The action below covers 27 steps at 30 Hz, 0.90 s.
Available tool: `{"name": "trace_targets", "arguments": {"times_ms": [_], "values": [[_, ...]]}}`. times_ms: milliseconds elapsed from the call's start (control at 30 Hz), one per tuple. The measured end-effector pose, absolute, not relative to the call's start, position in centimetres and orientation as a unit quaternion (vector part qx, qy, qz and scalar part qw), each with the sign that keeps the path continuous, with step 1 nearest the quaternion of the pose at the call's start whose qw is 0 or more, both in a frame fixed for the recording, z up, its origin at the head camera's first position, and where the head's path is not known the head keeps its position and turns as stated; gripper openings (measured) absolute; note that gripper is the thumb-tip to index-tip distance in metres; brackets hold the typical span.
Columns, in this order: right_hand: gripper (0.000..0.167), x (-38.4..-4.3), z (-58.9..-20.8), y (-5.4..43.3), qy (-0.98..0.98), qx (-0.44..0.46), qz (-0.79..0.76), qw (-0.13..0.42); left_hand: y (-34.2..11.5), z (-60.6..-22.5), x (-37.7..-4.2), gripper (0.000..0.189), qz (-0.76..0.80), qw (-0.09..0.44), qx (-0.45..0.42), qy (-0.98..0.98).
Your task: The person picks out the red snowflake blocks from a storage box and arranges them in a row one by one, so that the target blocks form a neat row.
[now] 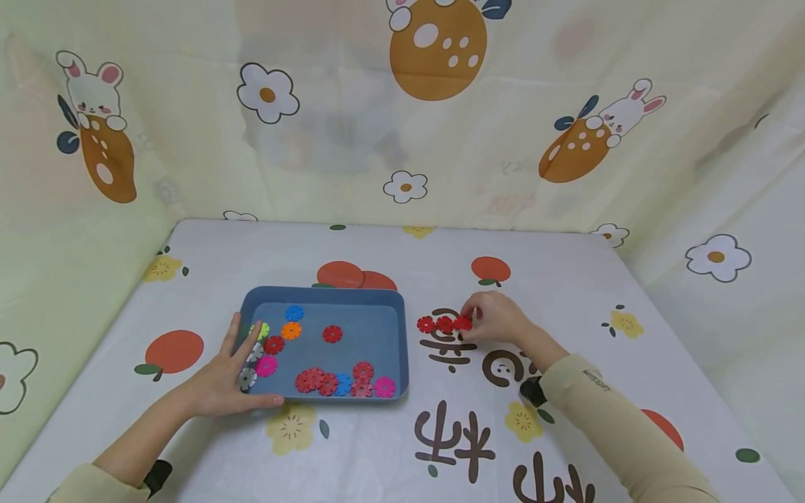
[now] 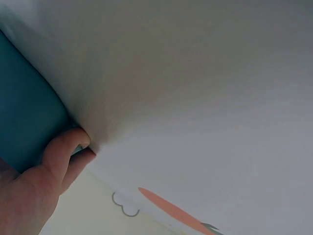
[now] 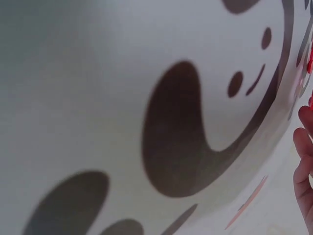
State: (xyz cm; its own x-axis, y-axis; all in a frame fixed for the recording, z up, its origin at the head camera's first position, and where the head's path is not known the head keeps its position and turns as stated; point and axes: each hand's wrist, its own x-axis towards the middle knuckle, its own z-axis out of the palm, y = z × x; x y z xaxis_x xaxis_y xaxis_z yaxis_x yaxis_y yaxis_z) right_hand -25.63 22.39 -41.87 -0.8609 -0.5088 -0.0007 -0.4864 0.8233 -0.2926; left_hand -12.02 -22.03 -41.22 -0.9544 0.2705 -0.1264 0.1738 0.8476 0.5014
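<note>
A blue-grey tray (image 1: 377,307) holds several notched plastic discs, among them a red disc (image 1: 332,334), a blue disc (image 1: 294,313) and an orange disc (image 1: 291,330). My left hand (image 1: 216,384) rests against the tray's lower left corner, its fingers spread along the left side and its thumb along the front edge. Right of the tray, my right hand (image 1: 499,321) pinches the rightmost red notched disc (image 1: 463,323). Two more red discs, a middle one (image 1: 444,325) and a left one (image 1: 425,324), lie in line with it. Whether they interlock is too small to tell.
The table is covered by a white patterned cloth (image 1: 352,454) printed with fruit, flowers and brown characters. A cream curtain (image 1: 339,154) with rabbit prints hangs behind and at both sides. More red, blue and pink discs, including a pink disc (image 1: 384,387), lie along the tray's front wall.
</note>
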Motion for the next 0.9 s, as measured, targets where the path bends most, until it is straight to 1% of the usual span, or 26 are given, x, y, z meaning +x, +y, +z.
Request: {"name": "trace_targets", "arguments": {"times_ms": [267, 900], "values": [[0.031, -25.88, -42.1, 22.41, 0.958, -0.239, -0.143, 0.073, -21.98, -41.21, -12.01, 0.12, 0.252, 0.097, 0.118, 0.956], [0.029, -25.82, -41.86, 22.47, 0.947, -0.237, -0.194, 0.093, -21.97, -41.24, -12.01, 0.12, 0.25, 0.099, 0.115, 0.956]]}}
